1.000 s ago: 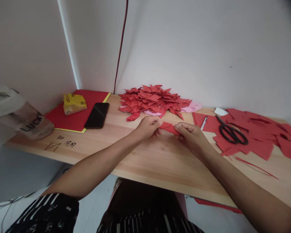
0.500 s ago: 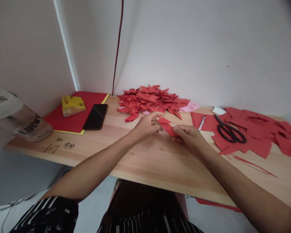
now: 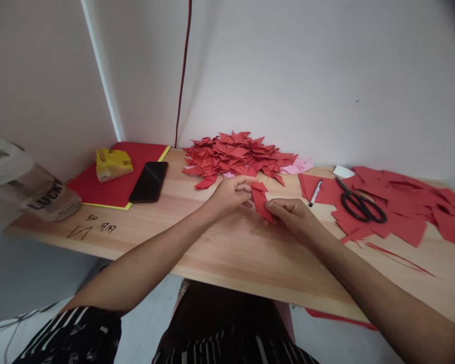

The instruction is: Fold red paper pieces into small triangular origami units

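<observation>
A folded strip of red paper (image 3: 261, 200) is held above the table between my two hands. My right hand (image 3: 288, 210) pinches its lower end, thumb on top. At its upper left edge is my left hand (image 3: 233, 194), fingers bent around that end; the exact contact of the fingertips is partly hidden. Just behind my hands rises a heap of folded red paper pieces (image 3: 235, 154), with a few pink paper pieces (image 3: 299, 165) at its right side.
Black scissors (image 3: 362, 206) lie on loose red paper pieces (image 3: 398, 197) at the right, near a pen (image 3: 316, 192). To the left are a phone (image 3: 149, 182), red sheets (image 3: 94, 189), a yellow packet (image 3: 114, 164) and a clear jar (image 3: 49, 197). The wall stands behind.
The red strip has turned more upright, showing more of its length. My left fingers have loosened and shifted slightly at its upper end, while my right hand keeps its pinch.
</observation>
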`<state>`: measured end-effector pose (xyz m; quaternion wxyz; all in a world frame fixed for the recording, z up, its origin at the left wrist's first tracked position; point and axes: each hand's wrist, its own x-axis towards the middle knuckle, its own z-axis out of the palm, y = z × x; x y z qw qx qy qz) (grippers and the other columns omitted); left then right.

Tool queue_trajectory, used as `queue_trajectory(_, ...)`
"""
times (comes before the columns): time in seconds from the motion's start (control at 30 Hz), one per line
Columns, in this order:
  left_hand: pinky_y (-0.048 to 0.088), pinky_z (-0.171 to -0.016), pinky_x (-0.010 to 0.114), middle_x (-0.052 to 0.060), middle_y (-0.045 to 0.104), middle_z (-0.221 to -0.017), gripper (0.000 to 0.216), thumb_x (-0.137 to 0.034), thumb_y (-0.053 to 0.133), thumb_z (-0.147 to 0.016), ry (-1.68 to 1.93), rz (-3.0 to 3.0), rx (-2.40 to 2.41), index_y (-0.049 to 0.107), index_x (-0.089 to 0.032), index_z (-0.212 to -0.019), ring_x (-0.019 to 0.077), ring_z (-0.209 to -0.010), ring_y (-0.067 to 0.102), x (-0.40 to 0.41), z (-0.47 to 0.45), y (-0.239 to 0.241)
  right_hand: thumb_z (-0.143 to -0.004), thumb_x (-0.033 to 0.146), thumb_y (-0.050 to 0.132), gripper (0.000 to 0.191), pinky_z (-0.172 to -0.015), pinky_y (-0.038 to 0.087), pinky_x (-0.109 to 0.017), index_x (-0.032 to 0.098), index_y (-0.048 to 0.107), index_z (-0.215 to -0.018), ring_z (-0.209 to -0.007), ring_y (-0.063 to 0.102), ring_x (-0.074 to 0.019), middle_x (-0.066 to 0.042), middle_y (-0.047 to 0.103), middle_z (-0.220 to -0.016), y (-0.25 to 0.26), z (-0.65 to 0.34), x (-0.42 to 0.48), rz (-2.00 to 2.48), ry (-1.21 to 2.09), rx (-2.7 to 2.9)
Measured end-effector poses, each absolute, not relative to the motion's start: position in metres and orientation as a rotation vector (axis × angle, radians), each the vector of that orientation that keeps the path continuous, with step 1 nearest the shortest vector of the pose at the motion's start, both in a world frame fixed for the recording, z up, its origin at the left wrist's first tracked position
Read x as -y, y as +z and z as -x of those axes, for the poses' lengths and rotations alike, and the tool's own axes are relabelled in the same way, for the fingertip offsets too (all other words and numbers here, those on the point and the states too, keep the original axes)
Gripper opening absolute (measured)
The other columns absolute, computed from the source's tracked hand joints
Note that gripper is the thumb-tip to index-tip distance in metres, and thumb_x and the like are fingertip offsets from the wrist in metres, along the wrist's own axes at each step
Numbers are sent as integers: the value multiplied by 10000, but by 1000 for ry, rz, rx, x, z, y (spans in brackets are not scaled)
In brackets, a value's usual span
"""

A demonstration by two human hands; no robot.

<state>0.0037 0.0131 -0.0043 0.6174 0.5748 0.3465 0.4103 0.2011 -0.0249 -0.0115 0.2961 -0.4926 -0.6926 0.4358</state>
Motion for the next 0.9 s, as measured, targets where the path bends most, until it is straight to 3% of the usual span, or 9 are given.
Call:
queue_trajectory(0.23, 559, -629, 220, 58, 709, -774, 183, -184, 613, -838, 1011, -1376, -860, 706, -93, -967, 114, -666, 674, -16, -1, -8, -912, 498, 468, 466, -523, 243, -277, 185, 504, -569, -523, 348, -105, 22, 426, -544, -7, -198, 26, 1322, 1129, 1898)
queue_trajectory(0.33, 546, -580, 211, 64, 700, -745, 179, -232, 590, -874, 1025, -1331, -867, 696, -88, -885, 126, -659, 679, -14, 1, -7, -911, 495, 467, 458, -511, 238, -271, 188, 471, -570, -524, 337, -101, 26, 403, -558, -5, -196, 28, 1293, 1112, 1952)
queue_trajectory(0.63, 525, -566, 211, 49, 694, -692, 119, -175, 624, -870, 940, -1088, -836, 615, -93, -784, 103, -572, 649, -9, -4, -4, -938, 470, 445, 462, -511, 271, -262, 195, 417, -567, -519, 346, -95, 36, 386, -550, -6, -194, 28, 1247, 1037, 2006)
queue_trajectory(0.7, 526, -562, 213, 54, 697, -694, 126, -169, 631, -870, 950, -1052, -849, 606, -92, -773, 106, -574, 652, -10, -3, -3, -940, 430, 475, 374, -519, 310, -254, 197, 485, -648, -532, 396, -101, 36, 446, -581, -8, -194, 28, 1253, 958, 1938)
queue_trajectory(0.8, 526, -560, 213, 59, 699, -694, 134, -152, 620, -879, 939, -983, -859, 595, -90, -762, 106, -573, 654, -10, -2, 0, -920, 323, 548, 129, -588, 415, -255, 207, 596, -949, -650, 545, -127, 0, 618, -773, -11, -195, 28, 1228, 773, 1854)
queue_trajectory(0.9, 531, -565, 212, 53, 694, -691, 120, -124, 595, -892, 919, -940, -867, 604, -83, -780, 97, -562, 646, -9, -1, 3, -935, 238, 531, 201, -654, 479, -274, 238, 605, -1122, -862, 625, -163, -68, 664, -1073, -14, -197, 27, 1064, 555, 1957)
